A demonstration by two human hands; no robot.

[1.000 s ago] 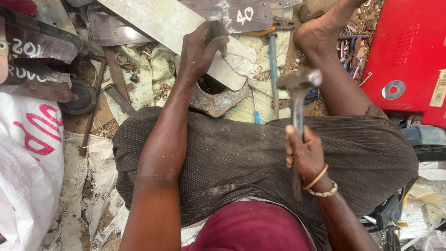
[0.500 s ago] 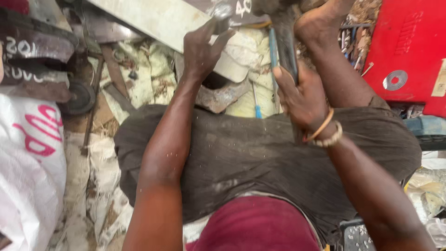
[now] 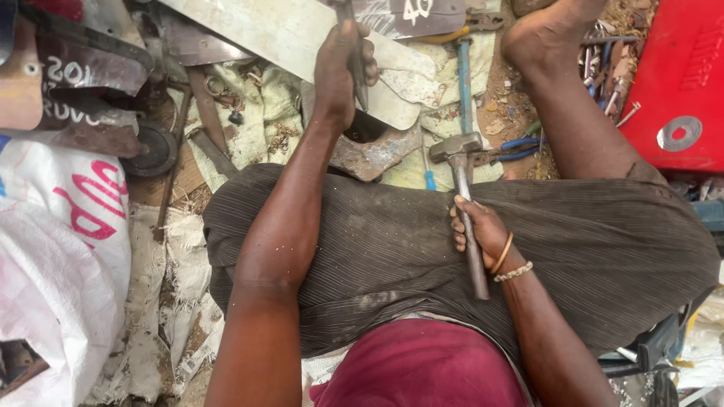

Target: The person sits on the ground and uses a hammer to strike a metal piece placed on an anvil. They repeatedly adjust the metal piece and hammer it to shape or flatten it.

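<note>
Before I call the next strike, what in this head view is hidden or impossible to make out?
- Chisel tip: head view, hidden behind the left hand, so its contact with the metal sheet cannot be judged.
- Chisel top: cut off by the upper frame edge.
- Hammer grip: the right hand covers the middle of the handle.
- Metal sheet extent: runs off the top edge.
- Small tools beside the red metal box: too small and cluttered to tell apart.

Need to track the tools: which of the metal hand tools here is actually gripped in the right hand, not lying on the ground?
The hammer: the right hand grips its metal handle over the lap. The blue-handled tool lies untouched on the ground beyond it.
</note>
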